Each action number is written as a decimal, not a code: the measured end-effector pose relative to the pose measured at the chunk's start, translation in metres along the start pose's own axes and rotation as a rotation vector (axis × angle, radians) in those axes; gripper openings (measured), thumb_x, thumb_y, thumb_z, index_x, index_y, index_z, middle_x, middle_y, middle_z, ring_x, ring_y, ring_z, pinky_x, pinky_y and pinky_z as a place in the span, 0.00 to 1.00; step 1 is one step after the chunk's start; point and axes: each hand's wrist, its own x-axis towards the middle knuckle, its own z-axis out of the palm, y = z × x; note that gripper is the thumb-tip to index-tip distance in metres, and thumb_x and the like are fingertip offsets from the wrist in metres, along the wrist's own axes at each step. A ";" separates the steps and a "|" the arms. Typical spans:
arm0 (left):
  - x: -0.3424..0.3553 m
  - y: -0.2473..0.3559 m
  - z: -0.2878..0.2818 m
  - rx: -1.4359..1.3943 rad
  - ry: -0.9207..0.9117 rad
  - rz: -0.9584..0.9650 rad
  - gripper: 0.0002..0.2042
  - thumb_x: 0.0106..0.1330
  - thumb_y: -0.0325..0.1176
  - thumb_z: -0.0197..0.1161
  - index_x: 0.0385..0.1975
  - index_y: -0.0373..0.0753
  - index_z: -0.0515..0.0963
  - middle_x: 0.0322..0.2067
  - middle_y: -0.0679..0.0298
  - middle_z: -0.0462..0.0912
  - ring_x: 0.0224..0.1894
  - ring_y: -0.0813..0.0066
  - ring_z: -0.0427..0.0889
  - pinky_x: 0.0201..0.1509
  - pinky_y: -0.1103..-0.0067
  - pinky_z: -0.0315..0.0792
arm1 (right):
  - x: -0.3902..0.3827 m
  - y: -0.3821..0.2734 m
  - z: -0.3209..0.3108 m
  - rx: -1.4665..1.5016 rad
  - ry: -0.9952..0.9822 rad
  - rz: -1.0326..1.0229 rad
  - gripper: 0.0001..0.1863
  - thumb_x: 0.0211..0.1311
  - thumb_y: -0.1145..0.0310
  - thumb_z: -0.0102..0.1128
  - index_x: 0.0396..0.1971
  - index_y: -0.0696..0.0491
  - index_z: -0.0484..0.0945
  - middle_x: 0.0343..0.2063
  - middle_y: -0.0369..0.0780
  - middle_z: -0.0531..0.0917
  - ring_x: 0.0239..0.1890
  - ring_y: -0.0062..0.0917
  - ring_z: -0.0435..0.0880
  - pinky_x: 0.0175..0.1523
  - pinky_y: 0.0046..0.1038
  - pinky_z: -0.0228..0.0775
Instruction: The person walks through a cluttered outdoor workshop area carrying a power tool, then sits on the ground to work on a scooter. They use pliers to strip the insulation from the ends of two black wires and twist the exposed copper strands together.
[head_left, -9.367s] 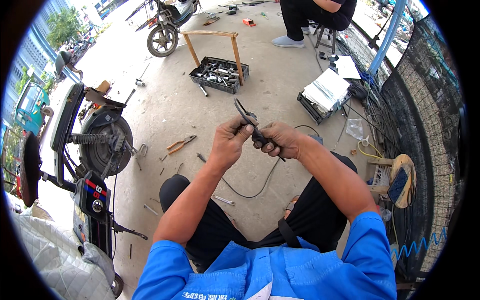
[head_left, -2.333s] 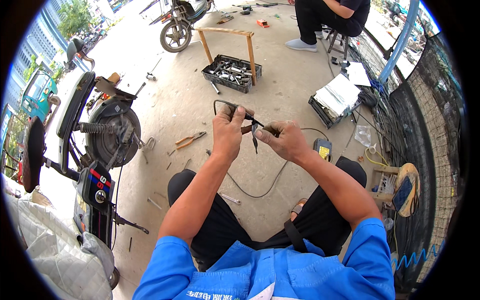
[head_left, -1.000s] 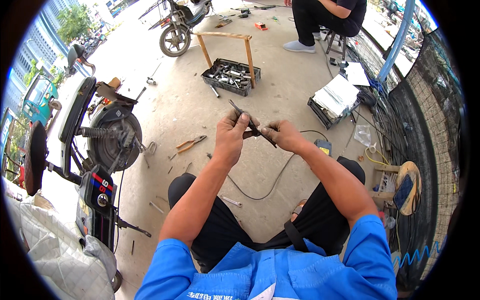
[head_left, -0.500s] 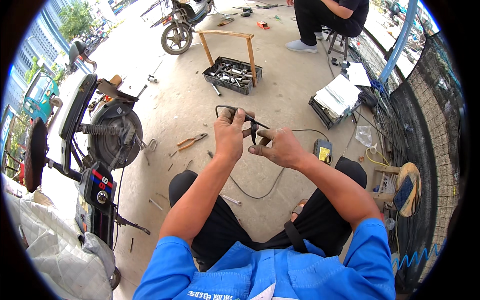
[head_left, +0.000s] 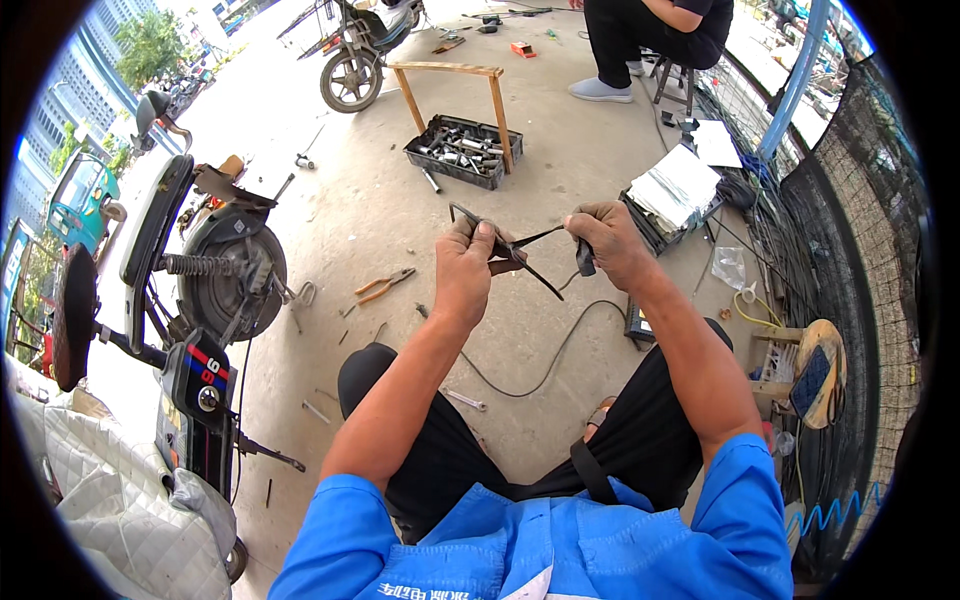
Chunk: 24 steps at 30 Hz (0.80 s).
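Above my knees, my left hand (head_left: 463, 272) is closed on a black cable (head_left: 541, 281), pinching it between thumb and fingers. One bend of the cable rises above the fingers, and its other end slants down to the right. A strip of black tape (head_left: 541, 236) stretches taut from the cable to my right hand (head_left: 618, 246). That hand is closed on the tape, and a dark loose piece of it hangs below the fingers. Whether this piece is a small roll or a folded end, I cannot tell.
Orange-handled pliers (head_left: 385, 286) and a wrench (head_left: 466, 401) lie on the concrete. Ahead stands a black crate of sockets (head_left: 455, 178) with a wooden handle. A partly dismantled scooter (head_left: 235, 265) is at left, a paper-topped crate (head_left: 672, 188) at right. A person (head_left: 640, 45) sits beyond.
My right hand has moved right and up, away from my left, drawing the black tape out taut. The left hand has shifted slightly right, and the cable's free end now points downward.
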 end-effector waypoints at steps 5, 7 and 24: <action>-0.001 0.007 0.001 -0.146 -0.125 -0.038 0.11 0.76 0.36 0.52 0.39 0.34 0.74 0.35 0.55 0.84 0.34 0.66 0.87 0.34 0.74 0.85 | 0.004 0.006 -0.003 -0.572 0.107 -0.196 0.19 0.65 0.64 0.60 0.17 0.60 0.73 0.11 0.35 0.68 0.17 0.16 0.65 0.25 0.27 0.61; -0.002 0.007 -0.001 -0.185 -0.178 -0.053 0.10 0.75 0.37 0.53 0.39 0.36 0.74 0.37 0.54 0.84 0.35 0.65 0.88 0.34 0.74 0.85 | 0.008 0.018 -0.002 -0.611 -0.003 -0.111 0.18 0.64 0.61 0.62 0.23 0.62 0.77 0.15 0.44 0.75 0.20 0.26 0.73 0.29 0.34 0.66; 0.003 0.009 -0.013 -0.050 0.064 0.003 0.08 0.73 0.31 0.57 0.43 0.34 0.72 0.38 0.52 0.84 0.43 0.60 0.87 0.42 0.74 0.86 | -0.007 0.011 0.030 -0.386 -0.018 -0.150 0.23 0.66 0.57 0.61 0.17 0.60 0.79 0.11 0.40 0.75 0.16 0.20 0.73 0.23 0.27 0.64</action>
